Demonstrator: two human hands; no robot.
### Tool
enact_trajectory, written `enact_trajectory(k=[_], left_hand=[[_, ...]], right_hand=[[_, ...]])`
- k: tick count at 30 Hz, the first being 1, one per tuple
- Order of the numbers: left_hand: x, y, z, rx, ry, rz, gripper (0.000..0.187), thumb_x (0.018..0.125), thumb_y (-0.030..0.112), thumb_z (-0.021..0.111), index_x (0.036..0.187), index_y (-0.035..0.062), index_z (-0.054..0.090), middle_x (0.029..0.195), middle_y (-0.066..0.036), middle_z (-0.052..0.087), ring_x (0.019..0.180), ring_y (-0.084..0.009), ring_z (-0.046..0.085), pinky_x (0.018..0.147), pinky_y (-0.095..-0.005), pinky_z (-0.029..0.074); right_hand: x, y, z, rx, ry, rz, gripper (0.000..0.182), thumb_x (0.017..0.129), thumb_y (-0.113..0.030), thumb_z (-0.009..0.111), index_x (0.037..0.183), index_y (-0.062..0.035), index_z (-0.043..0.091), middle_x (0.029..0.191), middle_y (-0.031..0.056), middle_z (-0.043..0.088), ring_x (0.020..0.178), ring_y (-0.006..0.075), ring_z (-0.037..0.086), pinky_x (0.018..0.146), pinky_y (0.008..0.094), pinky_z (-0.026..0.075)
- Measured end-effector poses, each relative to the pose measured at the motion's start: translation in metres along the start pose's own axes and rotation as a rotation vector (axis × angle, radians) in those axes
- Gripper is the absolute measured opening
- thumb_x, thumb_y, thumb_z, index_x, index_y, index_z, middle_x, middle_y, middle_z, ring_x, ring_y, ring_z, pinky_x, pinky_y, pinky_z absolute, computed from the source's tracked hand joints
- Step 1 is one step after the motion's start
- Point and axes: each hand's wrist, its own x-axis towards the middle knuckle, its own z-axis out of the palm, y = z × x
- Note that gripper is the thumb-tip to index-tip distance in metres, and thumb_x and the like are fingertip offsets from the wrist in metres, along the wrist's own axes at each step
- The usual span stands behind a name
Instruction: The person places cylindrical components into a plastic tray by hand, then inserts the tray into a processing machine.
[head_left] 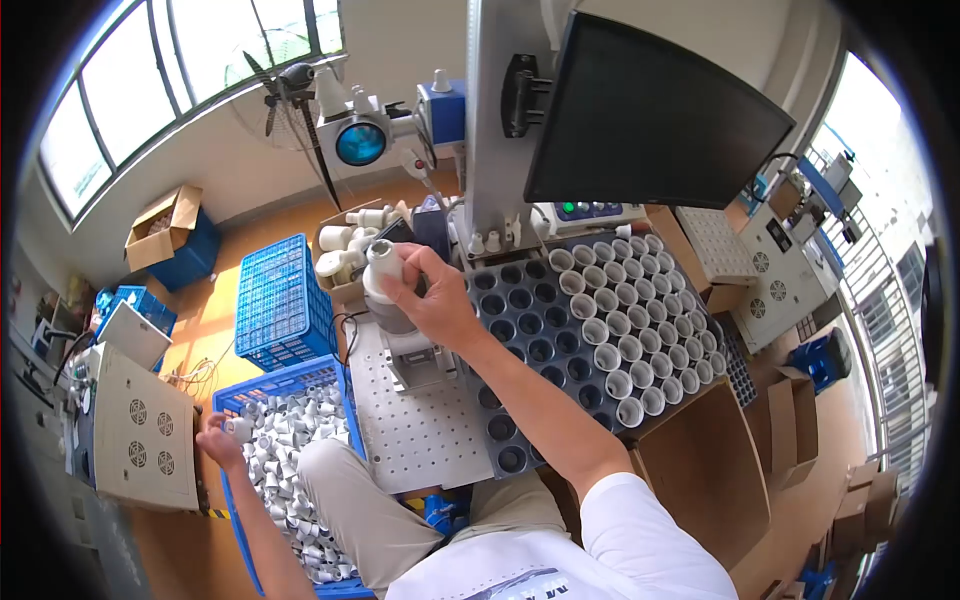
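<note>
The right hand (428, 298) pinched a white cup (383, 262) between thumb and fingers, upright over the metal fixture (420, 366). The left hand (219, 440), fingers curled, gripped a second cup (239, 429) at the blue crate's edge (280, 379).

Bright daylight thru windows (205, 50) w/ glare, fisheye distortion @ edges.

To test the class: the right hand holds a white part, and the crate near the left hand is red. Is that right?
Not quite: in the head view, the crate near the left hand is blue, not red. The rest stands.
</note>
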Motion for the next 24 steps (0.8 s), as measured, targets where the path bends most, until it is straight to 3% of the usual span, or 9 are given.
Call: enact_trajectory(k=[3,5,8,11,13,16,17,19,24], left_hand=[[-0.044,-0.084,-0.116,0.507,0.190,0.049,0.034,0.085,0.020,0.042,0.074,-0.0059,0.061,0.076,-0.017,0.059,0.077,-0.0277,0.055,0.074,-0.0392,0.044],[-0.096,-0.111,-0.173,0.779,0.261,0.126,0.029,0.081,0.019,0.047,0.071,-0.0054,0.059,0.075,-0.016,0.055,0.075,-0.0305,0.057,0.070,-0.0460,0.046],[-0.142,-0.150,-0.239,0.787,0.169,-0.113,0.019,0.073,0.012,0.052,0.067,-0.0047,0.057,0.073,-0.013,0.051,0.072,-0.0285,0.053,0.068,-0.0431,0.043],[-0.192,-0.130,-0.200,0.413,0.426,-0.157,0.015,0.075,0.009,0.049,0.066,-0.0024,0.046,0.077,-0.014,0.047,0.077,-0.0276,0.051,0.072,-0.0399,0.043],[-0.202,-0.123,-0.165,0.480,0.348,0.038,0.016,0.081,0.011,0.046,0.073,-0.0022,0.051,0.074,-0.015,0.058,0.079,-0.0278,0.057,0.078,-0.0403,0.044],[-0.182,-0.006,-0.063,0.464,0.189,-0.011,0.024,0.070,-0.004,0.041,0.075,-0.0024,0.064,0.067,-0.016,0.062,0.068,-0.0249,0.059,0.070,-0.0355,0.048],[-0.179,0.033,-0.036,0.473,0.088,-0.216,0.027,0.069,-0.007,0.039,0.079,-0.0017,0.064,0.074,-0.016,0.064,0.073,-0.0244,0.061,0.074,-0.0350,0.048],[-0.174,0.062,0.014,0.340,0.020,0.125,0.030,0.065,-0.010,0.040,0.084,-0.0016,0.062,0.083,-0.012,0.066,0.083,-0.0235,0.063,0.081,-0.0349,0.049],[-0.209,0.118,0.128,0.102,-0.436,0.318,0.032,0.062,-0.008,0.040,0.088,-0.0025,0.060,0.090,-0.017,0.064,0.093,-0.0326,0.061,0.091,-0.0355,0.046]], right_hand=[[-0.005,0.006,-0.041,-0.119,0.034,-0.115,0.033,0.085,-0.030,0.072,0.095,-0.0033,0.055,0.120,0.0216,0.062,0.114,0.0367,0.059,0.097,0.0394,0.043],[-0.002,0.029,-0.092,-0.480,0.031,-0.078,0.033,0.083,-0.026,0.071,0.099,-0.0016,0.056,0.122,0.0198,0.061,0.114,0.0341,0.058,0.101,0.0387,0.041],[0.003,0.096,-0.180,-1.009,-0.070,0.202,0.057,0.080,-0.033,0.067,0.126,-0.0024,0.053,0.128,0.0176,0.055,0.123,0.0353,0.048,0.104,0.0464,0.039],[0.004,0.129,-0.236,-1.225,-0.305,0.398,0.072,0.080,-0.034,0.068,0.141,-0.0075,0.041,0.140,0.0188,0.047,0.130,0.0375,0.042,0.106,0.0499,0.035],[0.008,0.132,-0.249,-1.229,-0.422,0.456,0.066,0.079,-0.033,0.071,0.136,-0.0069,0.050,0.132,0.0185,0.055,0.127,0.0384,0.047,0.106,0.0497,0.035],[0.011,0.136,-0.253,-1.277,-0.408,0.373,0.067,0.073,-0.027,0.077,0.133,-0.0087,0.053,0.124,0.0187,0.060,0.123,0.0370,0.050,0.101,0.0483,0.040],[0.010,0.138,-0.254,-1.298,-0.401,0.273,0.063,0.073,-0.027,0.077,0.128,-0.0072,0.055,0.122,0.0188,0.061,0.120,0.0377,0.051,0.099,0.0485,0.041],[0.023,0.125,-0.251,-1.300,-0.340,0.232,0.056,0.074,-0.027,0.076,0.122,-0.0049,0.058,0.116,0.0189,0.062,0.113,0.0377,0.055,0.095,0.0478,0.044],[0.023,0.111,-0.200,-0.850,-0.028,0.292,0.044,0.078,-0.027,0.074,0.112,-0.0026,0.059,0.098,0.0154,0.065,0.090,0.0296,0.062,0.081,0.0417,0.048]])
